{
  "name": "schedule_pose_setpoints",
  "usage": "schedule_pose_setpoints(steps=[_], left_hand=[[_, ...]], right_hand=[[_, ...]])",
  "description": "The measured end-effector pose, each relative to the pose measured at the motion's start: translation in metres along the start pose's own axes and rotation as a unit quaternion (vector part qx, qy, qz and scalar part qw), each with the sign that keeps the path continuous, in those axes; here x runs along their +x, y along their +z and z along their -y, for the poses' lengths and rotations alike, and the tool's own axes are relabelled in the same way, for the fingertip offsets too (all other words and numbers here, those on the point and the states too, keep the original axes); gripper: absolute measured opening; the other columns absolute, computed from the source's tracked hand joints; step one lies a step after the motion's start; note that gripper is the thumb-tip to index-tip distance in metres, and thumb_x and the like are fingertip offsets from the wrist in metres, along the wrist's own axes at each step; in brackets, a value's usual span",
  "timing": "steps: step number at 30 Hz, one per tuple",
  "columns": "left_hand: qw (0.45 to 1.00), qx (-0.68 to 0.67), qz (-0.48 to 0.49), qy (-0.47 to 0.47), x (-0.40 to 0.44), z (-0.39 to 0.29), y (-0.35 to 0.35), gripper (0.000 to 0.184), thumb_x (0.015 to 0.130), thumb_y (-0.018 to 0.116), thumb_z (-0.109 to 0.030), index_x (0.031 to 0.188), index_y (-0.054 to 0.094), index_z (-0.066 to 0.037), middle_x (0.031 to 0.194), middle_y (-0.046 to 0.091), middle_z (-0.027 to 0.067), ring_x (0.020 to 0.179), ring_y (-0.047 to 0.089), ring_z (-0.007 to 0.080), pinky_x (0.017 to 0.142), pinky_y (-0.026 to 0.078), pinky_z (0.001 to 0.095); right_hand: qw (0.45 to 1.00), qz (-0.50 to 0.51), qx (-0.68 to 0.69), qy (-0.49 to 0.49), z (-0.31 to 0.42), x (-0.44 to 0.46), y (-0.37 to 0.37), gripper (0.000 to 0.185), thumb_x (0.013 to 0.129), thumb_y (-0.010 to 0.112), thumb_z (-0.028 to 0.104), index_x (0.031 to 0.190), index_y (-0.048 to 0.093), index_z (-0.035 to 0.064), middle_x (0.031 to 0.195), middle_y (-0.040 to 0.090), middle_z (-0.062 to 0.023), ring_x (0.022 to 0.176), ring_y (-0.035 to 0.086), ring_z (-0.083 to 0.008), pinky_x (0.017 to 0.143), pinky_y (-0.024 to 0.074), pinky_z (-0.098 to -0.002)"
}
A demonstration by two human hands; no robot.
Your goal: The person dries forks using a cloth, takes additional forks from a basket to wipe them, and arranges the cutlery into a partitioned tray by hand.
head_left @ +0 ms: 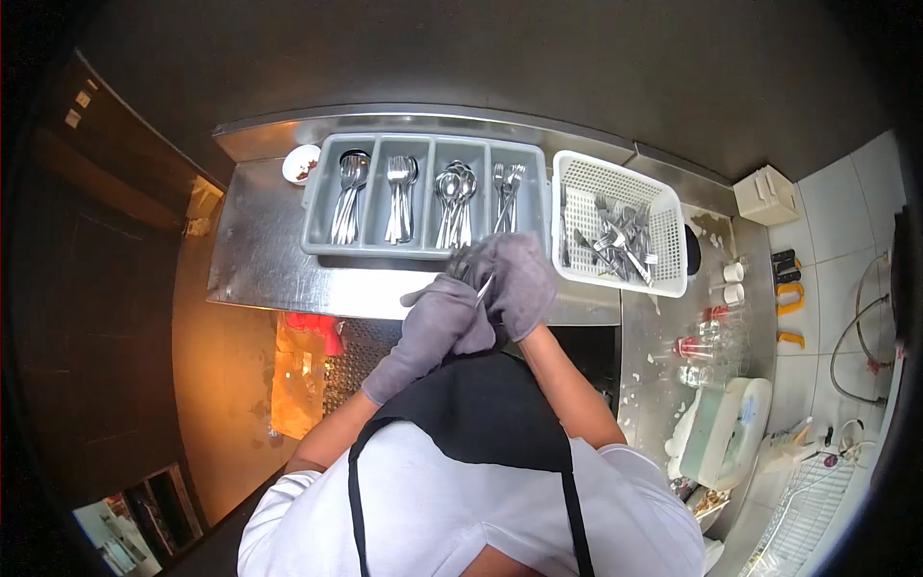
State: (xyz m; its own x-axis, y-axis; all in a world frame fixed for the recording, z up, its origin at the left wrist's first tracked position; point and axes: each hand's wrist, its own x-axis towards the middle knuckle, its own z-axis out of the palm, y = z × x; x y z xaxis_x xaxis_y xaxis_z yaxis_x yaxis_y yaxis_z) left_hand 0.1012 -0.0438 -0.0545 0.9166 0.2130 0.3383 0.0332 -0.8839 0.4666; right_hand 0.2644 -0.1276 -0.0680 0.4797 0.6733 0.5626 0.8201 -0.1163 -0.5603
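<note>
Grey rectangular plastic tray (pixel 380 252): on steel desk (pixel 255 252)
Grey-gloved left hand (pixel 440 322): clamped on silver metal cutlery (pixel 486 289)
Grey-gloved right hand (pixel 523 284): clamped around same cutlery
Cutlery: at tray's front edge
White perforated plastic basket (pixel 608 281): right of tray

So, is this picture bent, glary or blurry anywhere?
In the head view, straight edges bow and corners blacken; there too, white glare streaks the silver steel counter, and the left hand and right hand, both covered in grey fabric, look slightly soft.
</note>
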Motion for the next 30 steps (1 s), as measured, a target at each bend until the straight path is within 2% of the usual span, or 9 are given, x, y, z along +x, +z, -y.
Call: schedule_pose_setpoints(steps=[6, 13, 15, 17, 19, 22, 25, 28, 30], left_hand=[[0.986, -0.137, -0.094, 0.029, 0.001, -0.006, 0.007, 0.01, 0.07, 0.067, -0.001, 0.069, 0.058, -0.003, 0.072, 0.061, 0.0099, 0.071, 0.065, 0.0257, 0.067, 0.052, 0.0345], [0.974, -0.129, -0.174, 0.071, 0.017, 0.002, 0.014, 0.012, 0.064, 0.067, -0.003, 0.07, 0.057, -0.003, 0.071, 0.061, 0.0115, 0.071, 0.064, 0.0269, 0.067, 0.051, 0.0333], [0.981, -0.103, -0.154, 0.062, 0.012, 0.01, 0.028, 0.009, 0.07, 0.065, -0.007, 0.072, 0.056, -0.003, 0.071, 0.061, 0.0096, 0.071, 0.063, 0.0235, 0.068, 0.051, 0.0323], [0.991, -0.064, -0.109, 0.044, 0.005, 0.036, 0.059, 0.01, 0.076, 0.063, -0.01, 0.074, 0.056, -0.003, 0.071, 0.062, 0.0077, 0.071, 0.062, 0.02, 0.068, 0.05, 0.0314], [0.998, -0.015, -0.052, 0.037, 0.004, 0.055, 0.079, 0.013, 0.082, 0.061, -0.013, 0.076, 0.056, -0.003, 0.071, 0.062, 0.0058, 0.07, 0.062, 0.0166, 0.068, 0.049, 0.0304], [0.945, 0.277, 0.141, 0.104, 0.04, -0.013, 0.006, 0.02, 0.09, 0.06, -0.019, 0.081, 0.056, -0.002, 0.07, 0.061, 0.0063, 0.072, 0.062, 0.0147, 0.069, 0.049, 0.0316], [0.952, 0.223, 0.208, -0.025, 0.026, 0.001, 0.032, 0.027, 0.095, 0.059, -0.029, 0.087, 0.06, -0.002, 0.073, 0.063, 0.0092, 0.077, 0.064, 0.0199, 0.072, 0.051, 0.0327], [0.963, -0.148, 0.066, -0.214, 0.001, 0.04, 0.065, 0.025, 0.096, 0.058, -0.028, 0.09, 0.061, -0.004, 0.08, 0.066, 0.0112, 0.082, 0.066, 0.0223, 0.074, 0.051, 0.0332], [0.987, -0.052, 0.043, -0.143, 0.001, 0.034, 0.059, 0.02, 0.094, 0.061, -0.024, 0.09, 0.062, -0.005, 0.082, 0.067, 0.0119, 0.084, 0.067, 0.025, 0.074, 0.052, 0.0345]], right_hand=[[0.983, 0.017, 0.016, 0.18, -0.023, 0.017, -0.014, 0.025, 0.074, 0.072, 0.017, 0.097, 0.067, 0.0083, 0.092, 0.064, -0.0112, 0.086, 0.059, -0.0279, 0.079, 0.0494, -0.0352], [0.985, 0.174, 0.013, -0.013, 0.005, 0.01, -0.03, 0.029, 0.08, 0.066, 0.014, 0.107, 0.059, 0.0032, 0.096, 0.063, -0.0155, 0.09, 0.061, -0.0338, 0.079, 0.0494, -0.042], [0.997, 0.069, -0.014, -0.015, 0.017, 0.019, -0.037, 0.012, 0.088, 0.056, 0.007, 0.1, 0.059, 0.0055, 0.092, 0.064, -0.0169, 0.088, 0.064, -0.0309, 0.074, 0.0505, -0.0416], [0.857, 0.208, 0.354, 0.31, -0.006, 0.013, -0.006, 0.01, 0.089, 0.055, 0.007, 0.097, 0.059, 0.0035, 0.09, 0.062, -0.0166, 0.082, 0.063, -0.0268, 0.07, 0.0507, -0.0372], [0.935, 0.325, -0.035, 0.134, 0.016, 0.024, -0.009, 0.015, 0.086, 0.06, 0.013, 0.097, 0.06, 0.0026, 0.089, 0.061, -0.017, 0.083, 0.062, -0.0273, 0.072, 0.0512, -0.0355], [0.952, 0.272, 0.011, 0.14, -0.01, 0.013, -0.004, 0.02, 0.08, 0.068, 0.021, 0.091, 0.062, 0.005, 0.084, 0.061, -0.0168, 0.081, 0.062, -0.0306, 0.071, 0.0498, -0.0382], [0.942, 0.322, -0.058, 0.077, -0.02, 0.038, -0.02, 0.022, 0.076, 0.072, 0.024, 0.085, 0.063, 0.0065, 0.08, 0.061, -0.0162, 0.08, 0.062, -0.0323, 0.07, 0.0484, -0.0402], [0.854, 0.471, -0.209, -0.066, -0.03, 0.043, 0.0, 0.016, 0.078, 0.068, 0.02, 0.081, 0.061, 0.0063, 0.079, 0.058, -0.0149, 0.079, 0.06, -0.0329, 0.069, 0.0471, -0.0414], [0.919, 0.387, 0.072, -0.036, -0.033, 0.022, 0.002, 0.014, 0.078, 0.067, 0.019, 0.08, 0.061, 0.0062, 0.081, 0.058, -0.0139, 0.081, 0.06, -0.0319, 0.069, 0.0476, -0.0418]])
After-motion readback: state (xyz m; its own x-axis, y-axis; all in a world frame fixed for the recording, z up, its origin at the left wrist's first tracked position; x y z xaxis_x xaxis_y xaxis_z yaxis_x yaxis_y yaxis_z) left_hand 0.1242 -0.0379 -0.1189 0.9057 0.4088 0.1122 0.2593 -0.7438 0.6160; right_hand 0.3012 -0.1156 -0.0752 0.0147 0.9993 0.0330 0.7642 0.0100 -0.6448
